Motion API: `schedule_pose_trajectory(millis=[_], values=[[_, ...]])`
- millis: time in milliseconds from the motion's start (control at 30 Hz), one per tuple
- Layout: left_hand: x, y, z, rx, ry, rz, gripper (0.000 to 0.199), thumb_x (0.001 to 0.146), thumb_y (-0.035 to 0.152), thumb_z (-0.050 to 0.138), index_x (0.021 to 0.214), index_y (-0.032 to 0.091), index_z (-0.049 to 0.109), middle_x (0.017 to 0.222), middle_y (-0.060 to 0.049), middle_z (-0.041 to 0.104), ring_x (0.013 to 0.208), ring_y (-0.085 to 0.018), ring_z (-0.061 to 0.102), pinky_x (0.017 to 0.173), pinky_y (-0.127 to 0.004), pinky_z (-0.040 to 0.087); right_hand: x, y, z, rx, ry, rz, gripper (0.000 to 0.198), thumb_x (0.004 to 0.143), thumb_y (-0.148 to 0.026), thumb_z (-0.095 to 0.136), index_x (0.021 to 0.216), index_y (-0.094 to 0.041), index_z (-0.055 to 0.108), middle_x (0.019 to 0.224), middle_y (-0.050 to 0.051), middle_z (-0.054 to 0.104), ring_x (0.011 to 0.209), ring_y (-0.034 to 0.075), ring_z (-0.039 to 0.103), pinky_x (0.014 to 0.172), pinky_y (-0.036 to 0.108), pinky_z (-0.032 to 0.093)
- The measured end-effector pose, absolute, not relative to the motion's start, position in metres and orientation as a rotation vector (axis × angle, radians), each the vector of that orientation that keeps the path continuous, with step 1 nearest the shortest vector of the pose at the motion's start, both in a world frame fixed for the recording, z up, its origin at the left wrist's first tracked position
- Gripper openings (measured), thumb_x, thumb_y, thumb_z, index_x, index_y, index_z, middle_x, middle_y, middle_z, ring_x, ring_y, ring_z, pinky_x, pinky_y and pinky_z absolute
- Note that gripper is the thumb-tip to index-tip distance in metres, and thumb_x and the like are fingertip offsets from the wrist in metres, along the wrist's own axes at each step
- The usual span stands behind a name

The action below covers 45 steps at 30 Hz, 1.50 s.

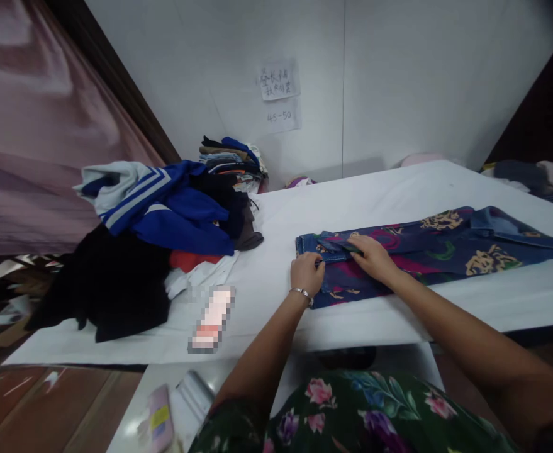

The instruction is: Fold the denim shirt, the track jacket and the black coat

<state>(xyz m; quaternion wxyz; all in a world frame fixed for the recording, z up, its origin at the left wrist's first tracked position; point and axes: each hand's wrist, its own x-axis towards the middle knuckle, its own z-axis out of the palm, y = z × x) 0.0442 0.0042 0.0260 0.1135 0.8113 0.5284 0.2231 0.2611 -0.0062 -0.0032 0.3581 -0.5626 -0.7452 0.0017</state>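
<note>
A blue denim garment (427,245) with purple, green and tan patterning lies stretched out on the white-covered table, folded into a long strip. At its left end, my left hand (307,275) is closed on the edge of a denim band, fingertips pinched together. My right hand (373,258) grips a raised fold of the same garment, a little to the right of the left one. Part of the cloth beneath both hands is hidden. Toward the right end the garment narrows.
On the table's (276,220) left side is a loose heap of clothes, including a blue-and-white striped jacket (177,207) and black cloth (106,283). A folded stack (231,160) stands behind it. A blurred-out phone-like object (212,318) lies near the front edge.
</note>
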Motion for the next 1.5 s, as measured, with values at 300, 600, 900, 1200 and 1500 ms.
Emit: schedule_pose_trajectory(millis=[300,600,900,1200,1500], values=[[0.089,0.054,0.009,2.607,1.487,0.521,0.024,0.081,0.033,0.062,0.102,0.022,0.061,0.111,-0.005,0.057,0.106,-0.024,0.048,0.087,-0.037,0.038,0.262,0.024,-0.039,-1.554,-1.869,0.161,0.027,0.088,-0.024,0.044,0.099,-0.022,0.069,0.099,0.006,0.07,0.093,0.02,0.063,0.083,0.032,0.049],[0.073,0.057,0.002,2.612,1.41,0.479,0.022,0.081,0.011,0.048,0.086,0.023,0.066,0.1,-0.006,0.063,0.104,-0.023,0.049,0.093,-0.042,0.032,0.267,0.026,-0.044,-1.434,-2.012,0.15,0.029,0.086,-0.027,0.045,0.092,-0.021,0.073,0.106,0.008,0.069,0.102,0.023,0.061,0.093,0.042,0.047],[0.061,0.059,-0.009,2.305,1.422,0.618,0.03,0.071,0.009,0.054,0.091,0.025,0.07,0.104,0.0,0.067,0.103,-0.019,0.055,0.096,-0.035,0.039,0.267,0.016,-0.029,-1.422,-1.813,0.214,0.026,0.086,-0.033,0.048,0.086,-0.023,0.072,0.104,0.007,0.069,0.102,0.022,0.061,0.091,0.039,0.047],[0.063,0.093,0.015,2.087,1.502,0.703,0.026,0.089,0.028,0.046,0.097,0.022,0.07,0.097,-0.001,0.072,0.091,-0.015,0.063,0.082,-0.025,0.047,0.291,0.02,-0.043,-2.038,-1.986,0.03,0.05,0.09,-0.045,0.04,0.133,-0.025,0.05,0.137,0.013,0.049,0.128,0.035,0.039,0.101,0.059,0.026],[0.106,0.136,0.006,2.239,1.631,0.343,0.035,0.081,0.035,0.057,0.113,0.02,0.063,0.113,-0.008,0.067,0.107,-0.022,0.059,0.09,-0.031,0.043,0.29,0.02,-0.046,-2.026,-2.018,-0.032,0.051,0.091,-0.047,0.035,0.135,-0.026,0.048,0.138,0.013,0.048,0.127,0.035,0.04,0.099,0.058,0.027]])
